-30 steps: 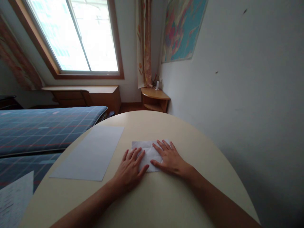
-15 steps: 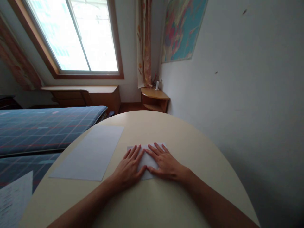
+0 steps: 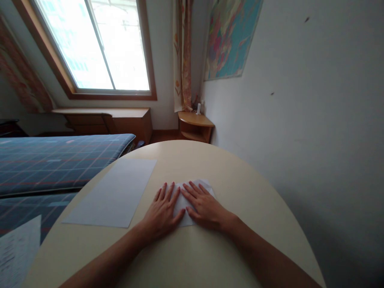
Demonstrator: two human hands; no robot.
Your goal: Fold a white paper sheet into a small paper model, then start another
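A small folded white paper (image 3: 181,202) lies on the round cream table (image 3: 210,252), mostly covered by both hands. My left hand (image 3: 162,212) lies flat on its left part, fingers stretched out and pointing away from me. My right hand (image 3: 202,206) lies flat on its right part, fingers spread and angled to the upper left. The two hands nearly touch at the fingertips. A corner of the paper (image 3: 208,186) shows beyond my right hand's fingers.
A flat sheet of white paper (image 3: 114,192) lies on the table to the left. Another printed sheet (image 3: 16,252) pokes in at the lower left. A bed with a blue plaid cover (image 3: 54,160) stands left; a white wall (image 3: 300,120) runs along the right.
The folded paper has become narrower under my hands, and both hands have drawn closer together over it. My right hand slid left.
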